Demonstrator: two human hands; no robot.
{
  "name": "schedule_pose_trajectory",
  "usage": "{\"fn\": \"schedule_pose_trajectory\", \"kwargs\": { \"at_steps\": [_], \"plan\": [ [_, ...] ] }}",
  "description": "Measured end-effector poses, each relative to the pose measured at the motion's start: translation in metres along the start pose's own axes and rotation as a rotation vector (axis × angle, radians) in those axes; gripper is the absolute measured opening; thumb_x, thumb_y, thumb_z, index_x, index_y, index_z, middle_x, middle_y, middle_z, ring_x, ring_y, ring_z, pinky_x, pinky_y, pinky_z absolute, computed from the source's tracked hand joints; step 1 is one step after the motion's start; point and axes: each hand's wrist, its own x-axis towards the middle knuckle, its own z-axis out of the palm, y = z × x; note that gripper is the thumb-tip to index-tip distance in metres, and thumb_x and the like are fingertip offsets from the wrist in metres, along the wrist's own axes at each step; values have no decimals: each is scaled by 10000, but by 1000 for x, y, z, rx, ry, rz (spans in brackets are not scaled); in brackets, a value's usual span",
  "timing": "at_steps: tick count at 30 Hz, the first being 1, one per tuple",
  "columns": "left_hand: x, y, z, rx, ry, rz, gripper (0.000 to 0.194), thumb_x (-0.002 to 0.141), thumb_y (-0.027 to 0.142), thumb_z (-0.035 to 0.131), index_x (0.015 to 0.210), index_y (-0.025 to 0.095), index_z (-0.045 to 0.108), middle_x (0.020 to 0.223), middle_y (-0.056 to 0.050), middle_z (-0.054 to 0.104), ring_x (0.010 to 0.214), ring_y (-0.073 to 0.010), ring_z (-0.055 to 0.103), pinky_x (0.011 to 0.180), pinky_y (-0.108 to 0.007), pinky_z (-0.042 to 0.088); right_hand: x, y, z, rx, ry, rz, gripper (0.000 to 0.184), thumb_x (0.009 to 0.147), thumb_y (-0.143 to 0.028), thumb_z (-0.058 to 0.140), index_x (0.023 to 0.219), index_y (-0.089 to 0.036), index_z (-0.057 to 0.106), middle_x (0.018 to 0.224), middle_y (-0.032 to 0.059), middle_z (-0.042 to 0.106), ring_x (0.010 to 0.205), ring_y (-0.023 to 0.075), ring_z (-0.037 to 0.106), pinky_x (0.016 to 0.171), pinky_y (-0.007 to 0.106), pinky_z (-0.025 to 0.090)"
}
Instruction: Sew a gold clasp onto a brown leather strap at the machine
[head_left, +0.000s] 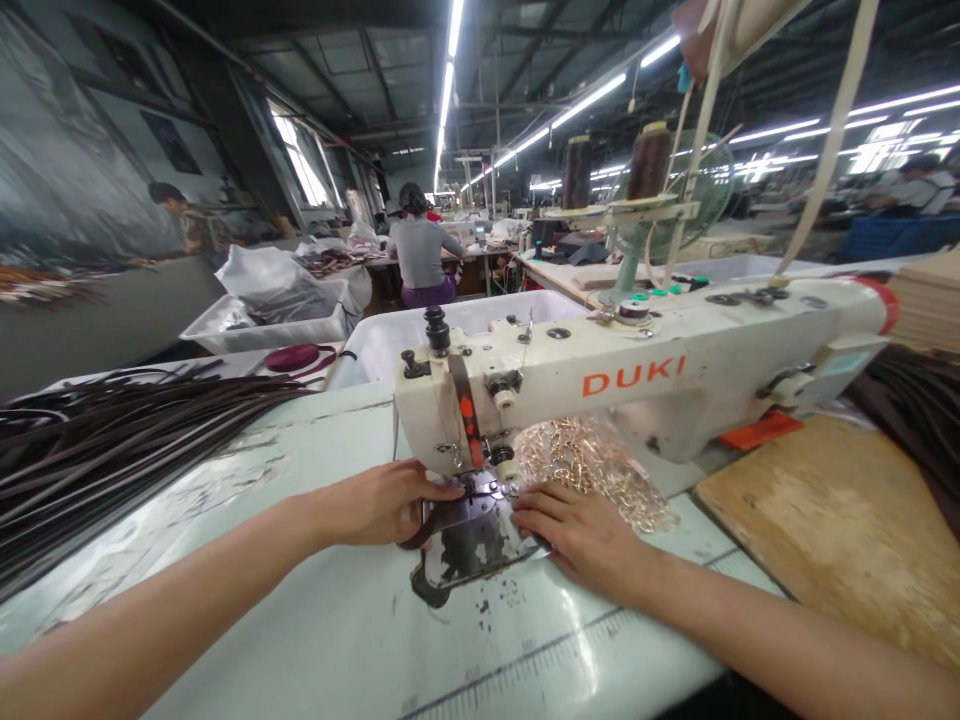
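Observation:
A white sewing machine (645, 385) marked DUKI stands on the pale table (315, 620). My left hand (379, 505) rests left of the needle, fingers closed on a dark brown strap (420, 530) that curls over the metal needle plate (472, 545). My right hand (581, 535) lies flat on the table right of the plate, fingers stretched toward the needle. Just behind it lies a clear bag of gold metal rings (600, 465).
A large bundle of dark brown straps (112, 440) covers the table's left side. A wooden board (840, 520) lies at the right, more dark straps (915, 410) beyond it. White bins (277, 310) stand behind. A person (420, 250) sits at a far table, back turned.

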Motion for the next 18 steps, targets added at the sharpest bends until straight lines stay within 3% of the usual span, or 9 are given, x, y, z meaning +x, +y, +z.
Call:
{"fn": "schedule_pose_trajectory", "kwargs": {
  "at_steps": [3,6,9,13,18],
  "plan": [
    [-8,11,3,-49,-73,60,702,695,537,660,1321,278,474,1351,-58,505,1203,-267,491,1027,-353,377,0,1,2,-3,18,-2,443,770,-59,456,1179,-214,526,1247,1,557,1148,198,452,876,370,481],
    [-19,29,19,-43,-87,-32,939,657,694,596,1404,188,338,1467,-113,320,1324,-290,331,1094,-396,282,0,2,4,-7,33,-6,416,780,-66,461,1163,-209,534,1249,3,556,1147,197,455,886,373,477],
    [-26,56,44,-3,-16,-154,1050,661,748,529,1436,111,220,1497,-150,191,1365,-293,220,1112,-406,238,0,2,3,-2,33,-9,411,778,-68,465,1156,-213,538,1235,-3,566,1138,194,461,865,358,487],
    [-24,91,67,54,67,-297,963,742,709,446,1425,65,227,1479,-163,196,1359,-308,211,1098,-425,272,0,1,2,0,32,-5,428,771,-73,474,1170,-214,532,1233,-6,567,1141,193,455,869,351,484],
    [-20,111,76,174,166,-309,960,713,711,468,1351,-1,382,1405,-234,320,1290,-348,351,1023,-425,395,0,1,3,17,40,-1,429,773,-63,466,1169,-213,533,1215,2,573,1145,178,450,882,325,471]
  ]
}}
